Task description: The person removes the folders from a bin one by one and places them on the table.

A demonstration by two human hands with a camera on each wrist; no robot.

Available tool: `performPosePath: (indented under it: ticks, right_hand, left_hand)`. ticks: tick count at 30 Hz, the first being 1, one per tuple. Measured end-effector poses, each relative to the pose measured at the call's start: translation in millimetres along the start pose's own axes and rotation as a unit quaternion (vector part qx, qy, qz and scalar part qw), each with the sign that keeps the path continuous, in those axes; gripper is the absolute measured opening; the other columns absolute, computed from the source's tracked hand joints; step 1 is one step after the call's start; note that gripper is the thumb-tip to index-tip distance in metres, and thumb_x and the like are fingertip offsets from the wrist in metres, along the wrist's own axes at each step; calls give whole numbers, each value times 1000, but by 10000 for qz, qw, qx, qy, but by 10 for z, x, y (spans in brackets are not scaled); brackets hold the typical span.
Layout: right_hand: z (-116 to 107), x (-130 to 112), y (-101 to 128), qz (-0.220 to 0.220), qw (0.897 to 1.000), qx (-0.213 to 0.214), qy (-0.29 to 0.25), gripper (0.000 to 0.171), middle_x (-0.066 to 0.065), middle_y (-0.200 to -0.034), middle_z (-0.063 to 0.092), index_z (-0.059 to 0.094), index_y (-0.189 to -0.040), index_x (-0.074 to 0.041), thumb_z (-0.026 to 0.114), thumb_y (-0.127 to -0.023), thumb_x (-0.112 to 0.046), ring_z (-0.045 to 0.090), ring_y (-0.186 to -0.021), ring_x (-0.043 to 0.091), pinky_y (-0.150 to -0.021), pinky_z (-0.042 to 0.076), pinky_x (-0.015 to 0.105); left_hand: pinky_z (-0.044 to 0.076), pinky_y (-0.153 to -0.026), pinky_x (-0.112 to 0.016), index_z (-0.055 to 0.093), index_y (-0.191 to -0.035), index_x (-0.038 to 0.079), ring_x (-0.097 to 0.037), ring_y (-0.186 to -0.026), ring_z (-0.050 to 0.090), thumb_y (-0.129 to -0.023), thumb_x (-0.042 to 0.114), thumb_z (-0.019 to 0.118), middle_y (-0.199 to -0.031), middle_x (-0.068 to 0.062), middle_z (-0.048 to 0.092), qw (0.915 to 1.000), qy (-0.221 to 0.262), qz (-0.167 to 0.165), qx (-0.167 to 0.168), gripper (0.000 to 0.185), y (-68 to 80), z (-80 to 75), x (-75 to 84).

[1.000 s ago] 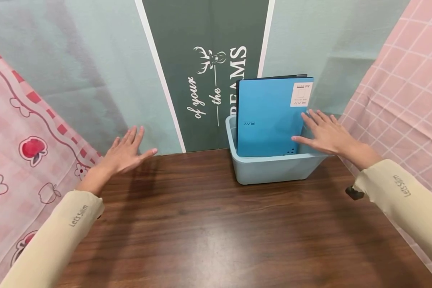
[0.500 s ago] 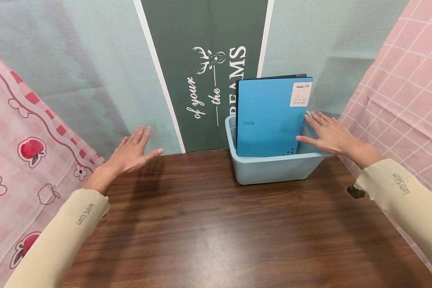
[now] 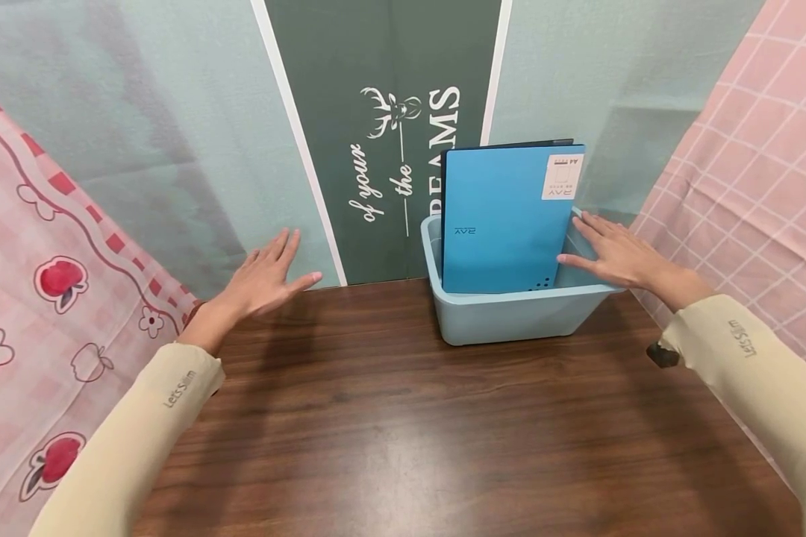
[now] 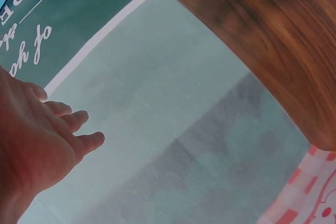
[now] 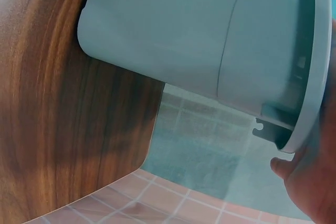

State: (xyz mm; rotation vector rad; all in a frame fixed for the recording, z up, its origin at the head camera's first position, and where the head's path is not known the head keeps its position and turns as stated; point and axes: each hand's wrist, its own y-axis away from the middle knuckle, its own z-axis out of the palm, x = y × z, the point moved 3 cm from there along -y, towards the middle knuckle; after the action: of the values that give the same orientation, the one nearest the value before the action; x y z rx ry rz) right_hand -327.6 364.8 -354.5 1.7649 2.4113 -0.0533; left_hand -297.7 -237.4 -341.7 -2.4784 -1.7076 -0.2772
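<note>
Right hand point(image 3: 618, 257) lies flat, fingers straight, over the far right rim of the pale blue bin point(image 3: 510, 317) beside the upright blue folder point(image 3: 504, 220) inside it, left hand point(image 3: 265, 280) hovering spread and empty above the table's point(image 3: 403, 432) far left edge.

Blue folder point(image 3: 504, 224) standing upright in a pale blue tub point(image 3: 510, 317), just left of the right grip point(image 3: 614, 253), thumb touching
</note>
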Motion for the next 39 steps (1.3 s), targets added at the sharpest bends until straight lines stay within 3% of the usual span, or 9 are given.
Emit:
performPosePath:
  ticks: [24,39]
  right_hand:
    - [77,90,-55,135,9990,-110,-421,100,23,-176,-5,5,-169,-1,43,-105,-68,0,-161,48,-123,8,75]
    - [72,55,-35,224,9975,-48,-666,99,21,-176,-6,5,-169,-3,44,-105,-68,-1,-161,47,-122,7,76]
  left_hand:
    - [7,-130,-62,1,-172,16,-33,-165,7,-103,73,41,-179,-11,2,9981,246,511,229,98,-366,86,370]
    - [20,-129,-58,11,-172,17,-36,-162,19,-103,58,58,-178,-12,15,9883,933,873,834,93,-575,144,607]
